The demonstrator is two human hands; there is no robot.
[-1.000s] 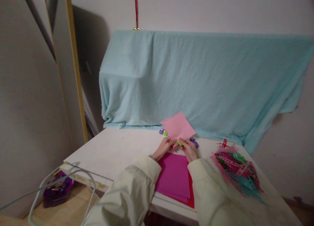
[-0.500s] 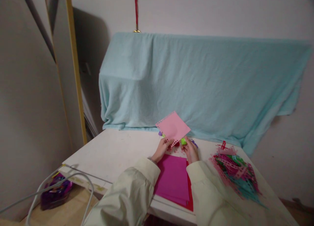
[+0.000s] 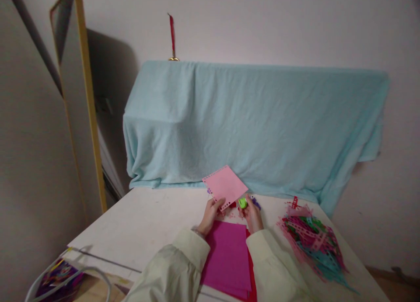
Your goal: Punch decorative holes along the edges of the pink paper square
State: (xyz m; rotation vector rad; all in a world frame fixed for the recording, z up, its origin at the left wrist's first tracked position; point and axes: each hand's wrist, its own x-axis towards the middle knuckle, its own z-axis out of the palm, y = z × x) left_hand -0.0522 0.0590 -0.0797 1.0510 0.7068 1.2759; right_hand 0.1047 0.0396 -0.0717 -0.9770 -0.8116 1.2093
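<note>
Left hand (image 3: 209, 214) up over the middle of the desk (image 3: 147, 219), fingers pinched on the lower corner of a pale pink paper square (image 3: 225, 186), held tilted, punched holes along its edges. Right hand (image 3: 252, 213) just beside it, fingers wrapped around a small green punch (image 3: 243, 202), clear of the sheet. Below both hands, a stack of magenta paper (image 3: 228, 258) lying flat at the near edge, red sheets under it. Over by the right edge, a tangle of punched paper strips (image 3: 310, 241). Along the far edge, a light blue cloth (image 3: 249, 123) draped over something bulky.
</note>
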